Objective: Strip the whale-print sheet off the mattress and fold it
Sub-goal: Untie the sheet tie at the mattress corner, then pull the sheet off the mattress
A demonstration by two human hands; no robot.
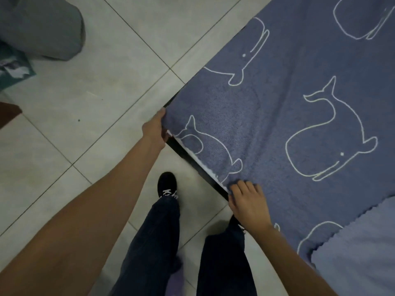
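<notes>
- The whale-print sheet (pixel 288 116) lies spread flat over the mattress, filling the right of the view, its near corner at the bed's corner and its edge running along the dark bed frame (pixel 192 165).
- The left hand (pixel 155 131) is closed on the sheet's corner, fingers curled under the cloth. The right hand (pixel 249 201) pinches the hem further along the near edge, fingers bent over it.
- If the corner is tucked tight under the mattress, a hard pull could drag the mattress off line or slip the cloth out of the left hand.
- With both hands on one side only, the far side may stay caught, so the sheet could bunch instead of coming free.
- Loose cloth dropping over the edge could trail on the tiled floor (pixel 102 86) or catch under the shoe (pixel 167 184) close to the frame.
- A lighter, plain cloth (pixel 359 253) overlaps the sheet at lower right; lifting could drag it along.
- Hidden: the left fingertips under the corner, the mattress itself, and the sheet's far edges, cut off at top and right.
- The grey shape (pixel 42 26) at top left is too unclear to name.
</notes>
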